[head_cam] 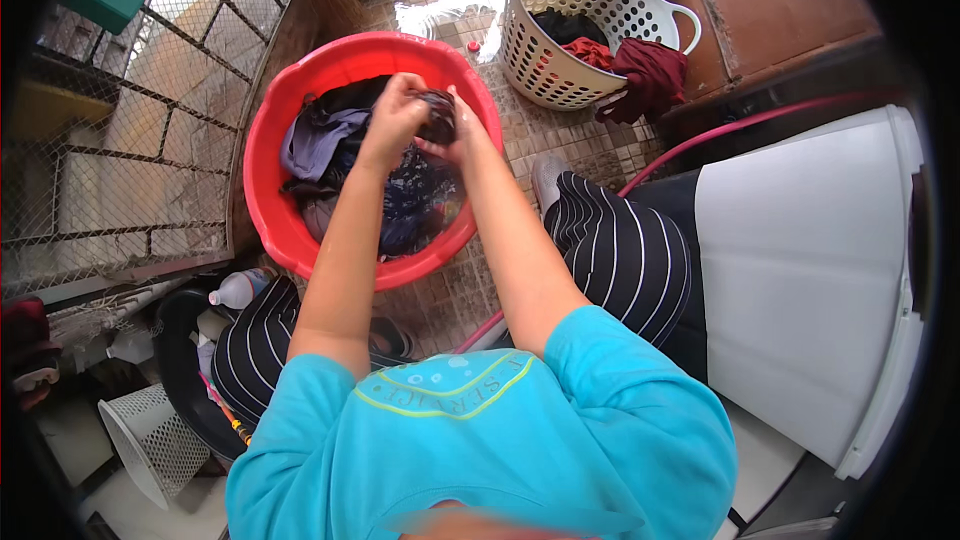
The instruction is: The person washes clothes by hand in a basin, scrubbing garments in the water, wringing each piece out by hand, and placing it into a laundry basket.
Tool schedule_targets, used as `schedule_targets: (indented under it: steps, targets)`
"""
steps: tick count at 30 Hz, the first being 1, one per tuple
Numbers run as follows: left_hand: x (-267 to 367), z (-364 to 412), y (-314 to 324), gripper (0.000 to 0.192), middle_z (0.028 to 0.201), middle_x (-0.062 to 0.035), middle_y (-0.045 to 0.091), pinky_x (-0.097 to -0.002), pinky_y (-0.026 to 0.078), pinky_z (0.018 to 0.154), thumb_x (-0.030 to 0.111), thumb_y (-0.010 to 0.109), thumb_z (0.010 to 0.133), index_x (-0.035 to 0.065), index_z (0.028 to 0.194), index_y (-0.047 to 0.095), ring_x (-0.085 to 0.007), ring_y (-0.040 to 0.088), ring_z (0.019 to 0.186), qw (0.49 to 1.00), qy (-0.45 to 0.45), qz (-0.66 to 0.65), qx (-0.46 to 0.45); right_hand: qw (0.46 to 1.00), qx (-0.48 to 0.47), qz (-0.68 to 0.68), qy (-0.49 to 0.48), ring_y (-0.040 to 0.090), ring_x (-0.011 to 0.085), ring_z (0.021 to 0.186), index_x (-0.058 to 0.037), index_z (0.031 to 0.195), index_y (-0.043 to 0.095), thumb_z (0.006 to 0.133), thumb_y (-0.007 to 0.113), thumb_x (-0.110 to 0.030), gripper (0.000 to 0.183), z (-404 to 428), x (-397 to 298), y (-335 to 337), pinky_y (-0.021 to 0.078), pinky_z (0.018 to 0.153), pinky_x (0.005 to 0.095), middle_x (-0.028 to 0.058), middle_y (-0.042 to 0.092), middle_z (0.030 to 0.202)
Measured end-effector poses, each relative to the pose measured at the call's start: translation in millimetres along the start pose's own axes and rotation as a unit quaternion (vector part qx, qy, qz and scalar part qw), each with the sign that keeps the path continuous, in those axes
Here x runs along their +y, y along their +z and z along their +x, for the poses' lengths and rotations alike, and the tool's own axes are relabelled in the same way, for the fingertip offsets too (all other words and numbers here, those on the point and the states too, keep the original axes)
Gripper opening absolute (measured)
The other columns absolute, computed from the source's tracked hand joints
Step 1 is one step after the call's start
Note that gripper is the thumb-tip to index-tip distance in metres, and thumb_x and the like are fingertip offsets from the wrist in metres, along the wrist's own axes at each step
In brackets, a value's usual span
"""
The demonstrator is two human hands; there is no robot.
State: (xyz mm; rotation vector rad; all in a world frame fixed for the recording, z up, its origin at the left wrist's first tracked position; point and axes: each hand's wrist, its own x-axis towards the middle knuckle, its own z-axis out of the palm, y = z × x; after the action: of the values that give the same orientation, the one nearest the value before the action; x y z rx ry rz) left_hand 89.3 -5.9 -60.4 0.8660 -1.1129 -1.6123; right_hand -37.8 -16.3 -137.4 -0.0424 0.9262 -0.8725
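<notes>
A red plastic basin (262, 187) on the tiled floor holds water and several dark garments. My left hand (399, 116) grips one end of a bunched dark wet cloth (439, 117) above the basin. At the cloth's other side is my right hand (461, 127), its fingers curled round it and the palm partly in view. Below my hands, navy wet clothes (420, 195) lie in the water. A grey-purple garment (322, 139) rests at the basin's left side, beside black cloth (349, 96).
A white perforated laundry basket (551, 75) with clothes stands at the upper right, a maroon garment (649, 79) over its rim. A pink hose (720, 127) runs past a white appliance (802, 270). At lower left are a plastic bottle (241, 289) and black tub (171, 360). Wire mesh (150, 120) borders the left.
</notes>
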Motion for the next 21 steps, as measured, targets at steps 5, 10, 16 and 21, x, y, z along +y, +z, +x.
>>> schedule_targets:
  steps: [5,10,16,21]
  targets:
    - [12,2,-23,0.038,0.095,-0.0050,0.064,-0.0339,0.049,0.073,0.045,0.046,0.091,0.0128,0.100,0.062,-0.0201,0.061,0.083,0.925,-0.245,-0.080,0.279,0.951,-0.004,-0.103,-0.290,0.061,0.0147,0.072,-0.0064,0.095,0.062,0.089,0.061,-0.039,0.034,-27,11,75,0.0491,0.064,0.0326,0.0059,0.065,0.086]
    - [-9,2,-68,0.054,0.095,-0.0134,0.066,-0.0408,0.052,0.078,0.052,0.047,0.091,0.0003,0.097,0.061,-0.0279,0.063,0.085,0.905,-0.146,-0.396,0.057,0.902,0.104,-0.310,-0.283,0.055,0.0250,0.096,0.0003,0.113,0.053,0.087,0.058,-0.048,0.055,-45,34,115,0.0454,0.085,0.0358,0.0192,0.046,0.119]
    - [24,-1,-17,0.042,0.081,-0.0099,0.064,-0.0342,0.051,0.067,0.042,0.049,0.094,0.0021,0.091,0.062,-0.0209,0.061,0.072,0.958,-0.048,-0.075,0.271,0.859,0.181,-0.360,-0.317,0.046,0.0510,0.111,-0.0137,0.131,0.041,0.082,0.054,-0.059,0.068,-55,38,122,0.0399,0.096,0.0478,0.0349,0.019,0.137]
    - [24,2,5,0.048,0.064,-0.0057,0.060,-0.0310,0.040,0.051,0.037,0.049,0.096,-0.0025,0.073,0.062,-0.0132,0.051,0.055,0.938,0.033,0.104,0.330,0.799,0.274,-0.347,-0.407,0.062,0.0410,0.079,-0.0016,0.080,0.064,0.091,0.044,-0.049,0.052,-54,26,103,0.0472,0.072,0.0462,0.0237,0.064,0.079]
